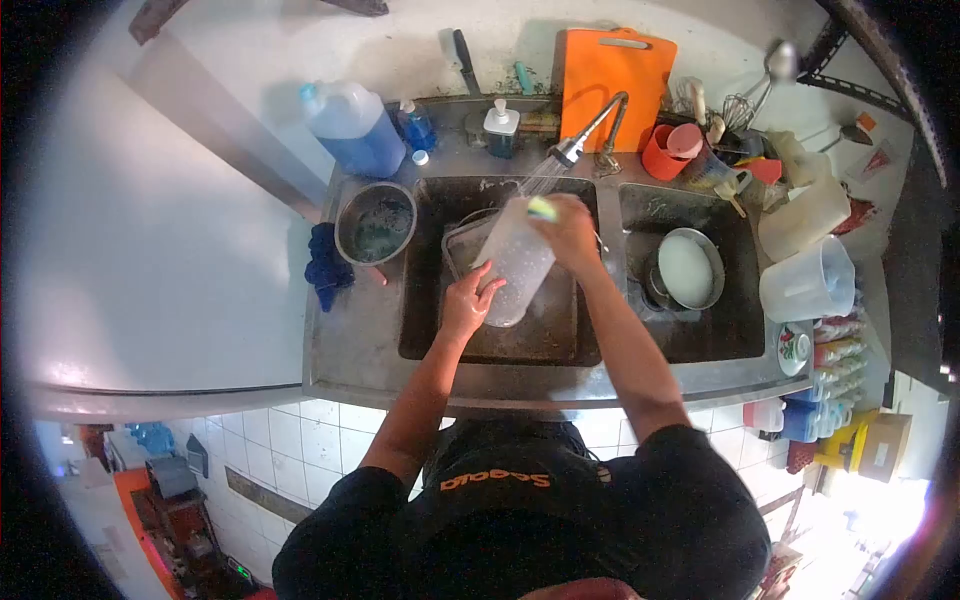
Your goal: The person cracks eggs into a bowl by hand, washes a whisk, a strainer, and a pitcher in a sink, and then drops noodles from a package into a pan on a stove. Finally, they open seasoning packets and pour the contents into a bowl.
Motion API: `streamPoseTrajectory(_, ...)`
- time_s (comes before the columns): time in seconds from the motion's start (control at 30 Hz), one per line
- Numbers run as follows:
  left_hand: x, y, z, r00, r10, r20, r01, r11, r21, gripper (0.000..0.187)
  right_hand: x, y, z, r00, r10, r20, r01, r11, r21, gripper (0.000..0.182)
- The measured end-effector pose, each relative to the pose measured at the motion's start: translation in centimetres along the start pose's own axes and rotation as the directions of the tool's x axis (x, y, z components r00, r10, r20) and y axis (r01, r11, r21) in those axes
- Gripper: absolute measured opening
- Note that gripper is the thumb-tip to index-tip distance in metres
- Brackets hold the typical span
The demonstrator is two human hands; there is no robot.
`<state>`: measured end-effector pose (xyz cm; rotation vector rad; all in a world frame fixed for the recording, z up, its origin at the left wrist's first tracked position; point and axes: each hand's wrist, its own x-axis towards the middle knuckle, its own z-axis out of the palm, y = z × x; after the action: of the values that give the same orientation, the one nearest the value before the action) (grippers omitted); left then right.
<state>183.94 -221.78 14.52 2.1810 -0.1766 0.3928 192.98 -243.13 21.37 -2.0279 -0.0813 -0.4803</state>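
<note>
A translucent white plastic container [521, 268] is tilted over the left sink basin [425, 340], wet with drops on its side. My left hand [468, 303] grips its lower left side, thumb and fingers against the wall. At its upper end, my right hand [570, 236] is closed around a yellow-and-green sponge [542, 208], slightly blurred. Water sprays from the tap head [566, 152] just above the container's top. Underneath, a rectangular tray [455, 245] lies in the basin, partly hidden by the container and my hands.
Left of the basin stand a metal bowl of soapy water [376, 222] and a dark blue cloth [327, 266]. A pot [690, 268] with whitish contents sits in the right basin. Bottles, an orange cutting board [617, 85] and a plastic pitcher [808, 280] line the edges.
</note>
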Motion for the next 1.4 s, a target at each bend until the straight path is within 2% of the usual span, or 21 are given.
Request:
streamPoseTrajectory(0.1, 0.1, -0.6, -0.8, 0.981, 0.181, -0.072, -0.176, 0.982, 0.066, 0.038, 1.6, 0.8, 0.9, 0.872, -0.383, 0.305, 0.42, 0.905, -0.064, 0.031)
streamPoseTrajectory(0.17, -0.2, -0.6, -1.6, 0.971, 0.215, -0.1, -0.207, 0.975, 0.085, 0.038, 1.8, 1.8, 0.0, 0.868, 0.097, 0.487, 0.143, 0.89, -0.433, 0.032)
streamPoseTrajectory(0.2, -0.5, -0.1, -1.9, 0.966, 0.257, -0.026, -0.252, 0.959, 0.127, 0.04, 2.7, 2.3, 0.6, 0.893, 0.3, 0.336, -0.141, 0.895, -0.423, 0.029)
streamPoseTrajectory(0.23, -0.4, 0.5, -1.9, 0.952, 0.302, 0.047, -0.305, 0.938, 0.163, 0.042, 3.6, 3.4, 1.5, 0.895, 0.304, 0.328, -0.149, 0.893, -0.424, 0.029)
streamPoseTrajectory(0.3, 0.1, 0.7, -1.4, 0.942, 0.333, 0.047, -0.336, 0.932, 0.135, 0.04, 4.9, 5.4, 3.6, 0.912, -0.168, 0.374, 0.245, 0.955, -0.168, 0.026)
streamPoseTrajectory(0.33, 0.2, -0.1, -1.2, 0.969, 0.245, 0.043, -0.248, 0.963, 0.103, 0.038, 3.9, 1.5, 3.0, 0.917, -0.163, 0.364, 0.168, 0.986, 0.019, 0.024)
streamPoseTrajectory(0.5, 1.8, 0.0, -2.2, 0.994, 0.1, -0.049, -0.097, 0.993, 0.06, 0.034, -1.0, -1.8, 0.8, 0.92, -0.224, 0.322, 0.236, 0.972, 0.001, 0.023)
streamPoseTrajectory(0.57, 2.5, 2.5, -1.4, 0.992, -0.107, -0.065, 0.104, 0.993, -0.054, 0.035, -4.1, -3.5, 1.5, 0.986, -0.13, -0.104, 0.115, 0.984, -0.136, 0.026)
streamPoseTrajectory(0.63, 3.1, 4.0, -0.2, 0.98, -0.173, -0.101, 0.164, 0.982, -0.09, 0.035, -5.9, -4.0, 3.5, 0.942, -0.336, -0.024, 0.319, 0.913, -0.253, 0.045)
streamPoseTrajectory(0.73, 3.8, 5.5, 0.5, 0.975, -0.201, -0.092, 0.197, 0.979, -0.053, 0.035, -2.7, -2.0, 5.5, 0.936, -0.319, -0.149, 0.263, 0.915, -0.306, 0.049)
streamPoseTrajectory(0.8, 3.9, 6.6, 0.3, 0.947, -0.318, -0.038, 0.311, 0.941, -0.134, 0.034, -1.4, -2.4, 5.4, 0.966, 0.099, -0.239, -0.102, 0.995, 0.0, 0.046)
streamPoseTrajectory(0.83, 4.3, 6.7, 0.2, 0.909, -0.417, 0.018, 0.411, 0.887, -0.209, 0.034, -2.7, -2.8, 5.1, 0.964, 0.104, -0.245, -0.106, 0.994, 0.006, 0.046)
streamPoseTrajectory(0.9, 4.9, 4.7, 0.6, 0.923, -0.383, -0.041, 0.365, 0.904, -0.223, 0.035, -7.4, -3.6, 4.1, 0.923, -0.383, -0.031, 0.375, 0.916, -0.144, 0.042)
streamPoseTrajectory(0.97, 5.1, 4.3, 0.1, 0.93, -0.356, -0.093, 0.327, 0.914, -0.24, 0.035, -8.3, -1.7, 5.0, 0.969, -0.233, -0.082, 0.221, 0.966, -0.133, 0.041)
streamPoseTrajectory(1.0, 5.1, 5.1, -0.9, 0.924, -0.383, -0.014, 0.362, 0.883, -0.3, 0.033, -6.9, -0.6, 5.0, 0.979, 0.204, -0.006, -0.2, 0.963, 0.178, 0.039)
streamPoseTrajectory(1.03, 5.0, 5.3, -1.8, 0.911, -0.406, 0.069, 0.403, 0.845, -0.351, 0.032, -5.5, 0.6, 4.9, 0.803, 0.565, 0.191, -0.587, 0.695, 0.416, 0.038)
streamPoseTrajectory(1.1, 4.7, 2.9, -3.2, 0.876, -0.442, 0.191, 0.477, 0.741, -0.474, 0.03, -1.9, 3.4, 5.2, 0.873, 0.435, 0.219, -0.445, 0.529, 0.723, 0.035)
streamPoseTrajectory(1.17, 5.2, 1.9, -5.0, 0.707, -0.404, 0.58, 0.697, 0.263, -0.667, 0.03, 0.4, 3.5, 4.0, 0.644, 0.458, 0.613, -0.724, 0.107, 0.681, 0.042)
streamPoseTrajectory(1.2, 4.8, -1.3, -3.8, 0.757, -0.275, 0.593, 0.637, 0.106, -0.764, 0.027, 0.2, 3.5, 4.0, 0.646, 0.455, 0.613, -0.723, 0.105, 0.683, 0.042)
streamPoseTrajectory(1.27, 4.3, -2.7, -1.1, 0.772, -0.375, 0.514, 0.583, 0.094, -0.807, 0.03, -0.9, 3.7, 4.0, 0.404, 0.09, 0.911, -0.902, -0.127, 0.412, 0.049)
streamPoseTrajectory(1.4, 3.4, -3.0, 2.7, 0.753, -0.512, 0.413, 0.452, -0.053, -0.89, 0.033, -6.5, 2.6, 6.4, 0.547, 0.057, 0.835, -0.809, -0.221, 0.545, 0.055)
